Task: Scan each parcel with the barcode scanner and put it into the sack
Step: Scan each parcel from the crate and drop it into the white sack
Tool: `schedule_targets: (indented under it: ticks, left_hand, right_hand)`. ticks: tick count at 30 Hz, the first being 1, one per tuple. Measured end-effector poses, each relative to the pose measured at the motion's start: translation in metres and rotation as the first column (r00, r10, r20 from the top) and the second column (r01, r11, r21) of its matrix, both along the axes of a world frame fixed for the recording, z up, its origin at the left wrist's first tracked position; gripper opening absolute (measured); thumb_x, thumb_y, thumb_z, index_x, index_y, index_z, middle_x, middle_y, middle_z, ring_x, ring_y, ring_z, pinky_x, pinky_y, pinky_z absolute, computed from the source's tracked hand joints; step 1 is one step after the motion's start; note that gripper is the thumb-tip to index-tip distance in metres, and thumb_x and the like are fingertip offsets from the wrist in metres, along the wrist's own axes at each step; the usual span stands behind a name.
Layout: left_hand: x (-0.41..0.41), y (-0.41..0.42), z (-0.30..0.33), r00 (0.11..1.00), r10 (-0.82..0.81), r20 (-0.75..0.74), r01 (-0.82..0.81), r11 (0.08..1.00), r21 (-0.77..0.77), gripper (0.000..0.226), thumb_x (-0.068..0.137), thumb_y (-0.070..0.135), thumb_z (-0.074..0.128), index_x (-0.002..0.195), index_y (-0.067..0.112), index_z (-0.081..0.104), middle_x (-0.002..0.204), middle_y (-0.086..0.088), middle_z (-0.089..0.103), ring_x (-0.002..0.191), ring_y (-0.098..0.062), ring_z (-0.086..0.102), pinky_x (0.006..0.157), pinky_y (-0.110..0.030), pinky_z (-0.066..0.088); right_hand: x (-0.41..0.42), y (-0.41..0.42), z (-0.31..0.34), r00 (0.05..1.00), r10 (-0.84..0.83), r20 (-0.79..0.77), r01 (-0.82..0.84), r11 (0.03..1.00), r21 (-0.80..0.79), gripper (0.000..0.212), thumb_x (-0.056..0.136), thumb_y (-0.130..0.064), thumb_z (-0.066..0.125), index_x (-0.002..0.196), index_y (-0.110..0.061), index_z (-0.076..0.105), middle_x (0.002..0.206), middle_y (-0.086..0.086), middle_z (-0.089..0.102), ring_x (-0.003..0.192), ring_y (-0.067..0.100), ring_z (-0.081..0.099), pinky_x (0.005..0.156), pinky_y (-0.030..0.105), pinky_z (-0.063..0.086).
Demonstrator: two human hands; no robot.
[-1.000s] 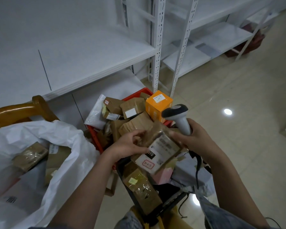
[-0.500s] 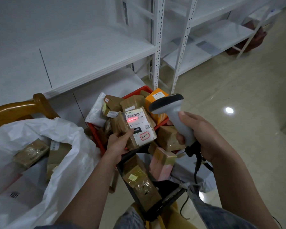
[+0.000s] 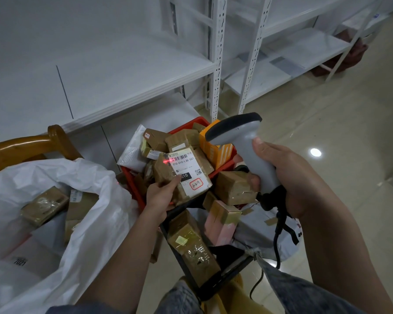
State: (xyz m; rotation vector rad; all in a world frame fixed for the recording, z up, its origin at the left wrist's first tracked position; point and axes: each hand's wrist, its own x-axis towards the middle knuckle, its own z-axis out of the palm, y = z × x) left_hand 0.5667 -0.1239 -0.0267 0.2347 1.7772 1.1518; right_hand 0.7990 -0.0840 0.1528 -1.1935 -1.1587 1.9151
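My left hand [image 3: 160, 194] grips a brown taped parcel [image 3: 182, 173] with its white label turned up, held over the red crate [image 3: 132, 184]. A red scan line falls on the left end of the label's barcode. My right hand [image 3: 288, 177] holds the grey barcode scanner [image 3: 243, 143] by its handle, its head pointing left at the parcel. The white sack [image 3: 84, 193] lies open at the left with several parcels inside.
The red crate holds several brown parcels, a white mailer and an orange box [image 3: 216, 148]. A black crate [image 3: 191, 252] below holds more parcels and a pink box [image 3: 222, 220]. White shelving [image 3: 216, 57] stands behind. A wooden chair [image 3: 27, 146] backs the sack. Tiled floor lies to the right.
My left hand lifted the parcel from near my right hand and turned its label up. My right hand raised the scanner and aimed it; the red line now lies on the barcode.
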Motion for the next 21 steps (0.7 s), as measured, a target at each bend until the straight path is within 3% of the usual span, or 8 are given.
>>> schedule_targets:
  ticks: [5,8,12,14,17,21]
  left_hand:
    - [-0.001,-0.004,0.0,1.0,0.025,0.016,-0.026,0.999,0.019,0.053,0.079,0.039,0.078,0.122,0.011,0.062,0.102,-0.005,0.075,0.095,-0.023,0.07,0.084,-0.046,0.058]
    - [-0.005,-0.009,0.005,0.997,0.053,0.049,-0.054,0.998,0.031,0.054,0.08,0.039,0.077,0.123,0.011,0.061,0.103,-0.005,0.074,0.097,-0.024,0.07,0.086,-0.048,0.057]
    - [-0.025,-0.028,0.019,0.986,0.153,0.069,-0.158,0.985,0.072,0.043,0.081,0.038,0.076,0.113,0.013,0.063,0.088,-0.001,0.077,0.079,-0.016,0.074,0.068,-0.036,0.06]
    - [-0.044,-0.04,0.029,0.967,0.239,0.088,-0.248,0.961,0.118,0.042,0.082,0.038,0.075,0.113,0.013,0.062,0.091,-0.002,0.077,0.082,-0.017,0.074,0.069,-0.036,0.06]
    - [-0.075,-0.061,0.045,0.883,0.459,0.096,-0.469,0.865,0.179,0.034,0.084,0.041,0.073,0.106,0.018,0.061,0.102,-0.004,0.075,0.09,-0.021,0.072,0.073,-0.039,0.06]
    - [-0.12,-0.091,0.048,0.716,0.661,0.224,-0.697,0.654,0.294,0.069,0.087,0.049,0.065,0.144,0.018,0.04,0.134,-0.003,0.059,0.119,-0.025,0.059,0.099,-0.052,0.049]
  right_hand:
    - [-0.004,-0.002,0.003,1.0,0.021,-0.006,-0.021,1.0,0.015,0.036,0.1,-0.036,0.049,0.109,-0.004,0.063,0.072,0.001,0.064,0.044,0.013,0.049,0.039,0.021,0.041]
    - [-0.013,-0.003,0.002,0.999,0.046,0.014,-0.046,0.999,-0.004,0.037,0.101,-0.037,0.048,0.112,-0.004,0.061,0.065,-0.003,0.065,0.042,0.011,0.048,0.037,0.02,0.04]
    - [-0.04,-0.005,-0.002,0.995,0.09,0.036,-0.089,0.996,-0.016,0.038,0.101,-0.038,0.049,0.12,-0.008,0.061,0.102,0.012,0.066,0.047,0.013,0.048,0.042,0.021,0.044]
    - [-0.056,-0.007,-0.006,0.994,0.108,0.015,-0.108,0.993,-0.041,0.037,0.1,-0.039,0.052,0.12,-0.01,0.062,0.107,0.015,0.064,0.048,0.013,0.049,0.042,0.022,0.044]
    - [-0.078,-0.01,-0.013,0.986,0.169,0.003,-0.169,0.985,-0.018,0.041,0.089,-0.048,0.061,0.111,-0.013,0.065,0.103,0.014,0.065,0.046,0.011,0.051,0.042,0.022,0.043]
    - [-0.101,-0.018,-0.023,0.968,0.252,0.005,-0.252,0.968,-0.003,0.055,0.066,-0.058,0.068,0.106,-0.02,0.067,0.101,0.014,0.066,0.049,0.014,0.052,0.047,0.026,0.044]
